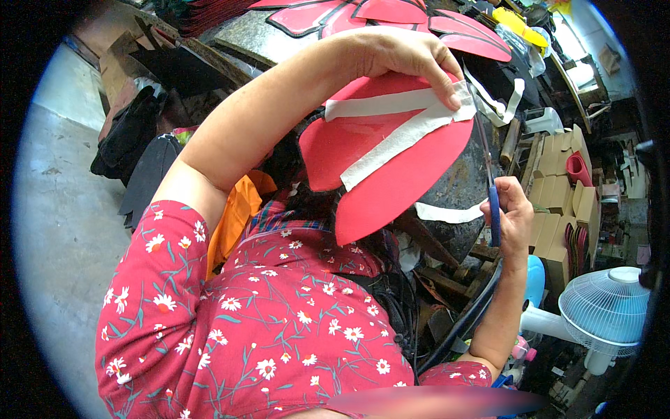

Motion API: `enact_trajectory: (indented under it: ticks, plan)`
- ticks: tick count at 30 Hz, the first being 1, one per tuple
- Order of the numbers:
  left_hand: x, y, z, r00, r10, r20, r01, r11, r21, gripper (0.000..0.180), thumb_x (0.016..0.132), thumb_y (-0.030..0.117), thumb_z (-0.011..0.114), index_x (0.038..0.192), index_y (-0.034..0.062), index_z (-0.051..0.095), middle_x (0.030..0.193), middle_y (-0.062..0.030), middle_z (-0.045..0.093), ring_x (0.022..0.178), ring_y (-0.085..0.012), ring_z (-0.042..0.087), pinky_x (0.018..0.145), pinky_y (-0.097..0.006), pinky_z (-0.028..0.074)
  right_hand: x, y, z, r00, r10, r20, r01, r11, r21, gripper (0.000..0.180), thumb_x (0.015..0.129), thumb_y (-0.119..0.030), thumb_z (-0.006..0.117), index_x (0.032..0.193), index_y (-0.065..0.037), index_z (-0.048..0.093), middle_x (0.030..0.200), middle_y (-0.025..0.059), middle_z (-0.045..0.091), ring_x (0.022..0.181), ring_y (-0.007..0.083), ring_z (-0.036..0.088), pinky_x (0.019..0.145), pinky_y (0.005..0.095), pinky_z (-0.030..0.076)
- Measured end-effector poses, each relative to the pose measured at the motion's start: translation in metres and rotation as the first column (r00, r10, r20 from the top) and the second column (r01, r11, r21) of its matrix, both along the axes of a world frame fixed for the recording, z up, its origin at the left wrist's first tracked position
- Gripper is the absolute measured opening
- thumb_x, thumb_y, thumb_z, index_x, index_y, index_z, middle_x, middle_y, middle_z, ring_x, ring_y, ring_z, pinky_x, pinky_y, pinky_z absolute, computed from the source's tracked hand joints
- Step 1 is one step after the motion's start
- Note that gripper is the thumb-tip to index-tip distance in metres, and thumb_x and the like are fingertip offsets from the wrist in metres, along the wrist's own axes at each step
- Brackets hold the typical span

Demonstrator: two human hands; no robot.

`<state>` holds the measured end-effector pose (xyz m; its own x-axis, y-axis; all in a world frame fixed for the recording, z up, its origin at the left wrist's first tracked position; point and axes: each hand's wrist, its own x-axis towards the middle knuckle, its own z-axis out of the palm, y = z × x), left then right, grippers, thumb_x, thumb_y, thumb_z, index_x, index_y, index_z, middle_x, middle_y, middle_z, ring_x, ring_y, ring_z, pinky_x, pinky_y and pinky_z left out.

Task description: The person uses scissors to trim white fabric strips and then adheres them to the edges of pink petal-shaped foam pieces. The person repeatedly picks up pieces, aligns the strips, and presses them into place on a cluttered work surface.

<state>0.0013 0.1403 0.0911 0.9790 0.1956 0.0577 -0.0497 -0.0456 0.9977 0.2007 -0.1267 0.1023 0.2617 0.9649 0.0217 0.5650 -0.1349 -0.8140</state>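
My left hand (419, 57) is closed on the upper right edge of a curved red sheet piece (412, 181) with split, pointed lobes, thumb pressed on its face. Two white fabric strips (391, 151) lie across the piece and meet in a V under that thumb. In my right hand (515, 218) is a pair of scissors (495, 213) with blue handles, its blades pointing up beside the right edge of the piece, at the strip's end. I cannot tell whether the blades touch it. A loose white strip (450, 213) lies just left of my right hand.
More red pieces with black edging (391, 11) lie on the worktable (255, 38) at the far side. White offcut strips (513, 105) curl at the right. Cardboard boxes (558, 174) and a white-and-blue fan (607, 307) stand to the right; black sheets (150, 174) hang at left.
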Motion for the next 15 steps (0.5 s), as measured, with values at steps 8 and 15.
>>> enact_trajectory:
  ticks: [8, 15]
  plan:
    - [-0.011, -0.005, 0.005, 0.999, 0.026, 0.035, -0.027, 0.999, 0.025, 0.036, 0.073, 0.021, 0.082, 0.102, 0.0008, 0.074, 0.087, -0.0077, 0.073, 0.072, -0.0133, 0.070, 0.069, -0.026, 0.056, 0.010, 0.010, -0.014, 0.983, -0.014, -0.184, 0.012, 1.000, -0.012, 0.018, 0.090, -0.013, 0.073, 0.098, -0.003, 0.060, 0.073, -0.0023, 0.058, 0.058, 0.0031, 0.052, 0.050, 0.0187, 0.038]
    - [-0.062, -0.019, 0.019, 0.961, 0.193, 0.196, -0.220, 0.968, 0.124, 0.030, 0.084, 0.028, 0.076, 0.098, 0.0010, 0.075, 0.093, -0.0086, 0.072, 0.082, -0.0157, 0.067, 0.077, -0.030, 0.053, 0.047, 0.068, -0.041, 0.749, -0.160, 0.643, 0.231, 0.973, -0.027, 0.032, 0.087, -0.039, 0.074, 0.095, -0.009, 0.069, 0.072, 0.0078, 0.068, 0.064, 0.0228, 0.065, 0.061, 0.0363, 0.048]
